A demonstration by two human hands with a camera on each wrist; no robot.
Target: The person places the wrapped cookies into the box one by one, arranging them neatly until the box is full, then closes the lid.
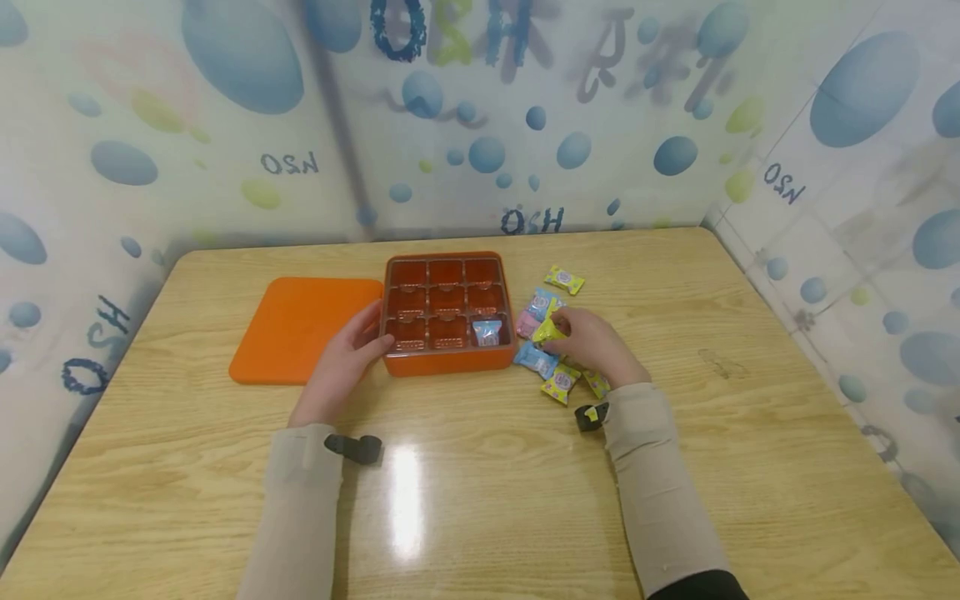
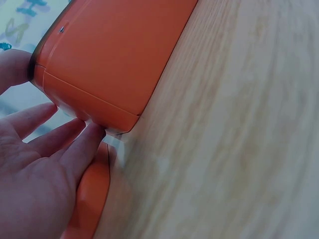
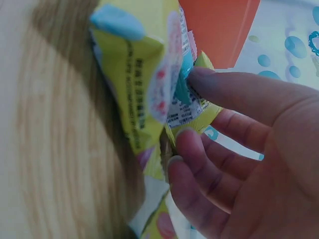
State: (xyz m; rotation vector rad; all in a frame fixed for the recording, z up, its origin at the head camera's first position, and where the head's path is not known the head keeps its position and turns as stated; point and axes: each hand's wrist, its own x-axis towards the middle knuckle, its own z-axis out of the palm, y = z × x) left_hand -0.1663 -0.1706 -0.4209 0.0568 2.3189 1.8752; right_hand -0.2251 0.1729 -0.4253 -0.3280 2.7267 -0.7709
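While the right hand (image 1: 592, 340) pinches a yellow wrapped candy (image 1: 549, 332) between thumb and fingers, grip narrow, likely because the packet is small and lies among others, loose candies sit around it: blue candy (image 1: 536, 360) on the near-left side, pink candy (image 1: 527, 324) to the left, yellow candy (image 1: 561, 384) at the near edge, another yellow one (image 1: 565, 279) apart at the far end. Just left is the orange nine-compartment box (image 1: 450, 363), pile presumably kept this close for short reach; one blue packet (image 1: 487, 333) lies in its near-right compartment. Left hand (image 1: 345, 357) holds the box's left wall, thumb at the rim, fingers spread against the outside, probably to steady it. Further left, orange lid (image 1: 288, 333) lies flat on the wooden table (image 1: 480, 517), seemingly set aside so the compartments stay uncovered.
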